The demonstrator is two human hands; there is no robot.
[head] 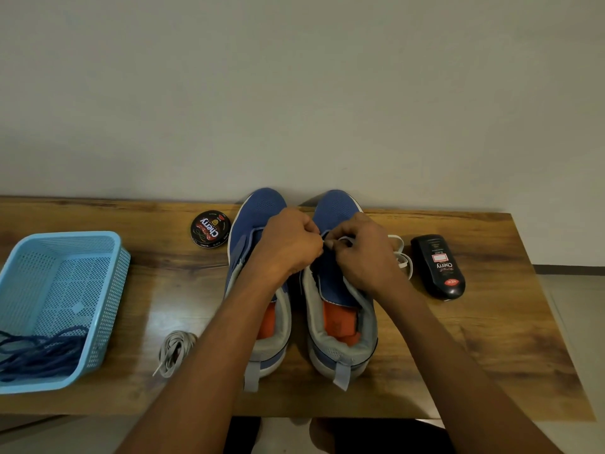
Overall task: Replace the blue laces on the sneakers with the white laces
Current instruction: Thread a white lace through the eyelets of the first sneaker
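Now your left hand (288, 244) and right hand (363, 253) meet over the right sneaker (340, 290), fingers pinched on the white lace (401, 257) trailing just right of them. It looks limp and light; hold near its stiff tip.

- Two sneakers (340, 290) stand side by side at table (491, 339) centre, toes toward the far wall.
- Basket (62, 303), far left, contains laces (39, 352).
- Coiled lace (175, 352) lies between basket and sneakers.
- Tin (210, 228) sits left of the toes; bottle (438, 266) right.
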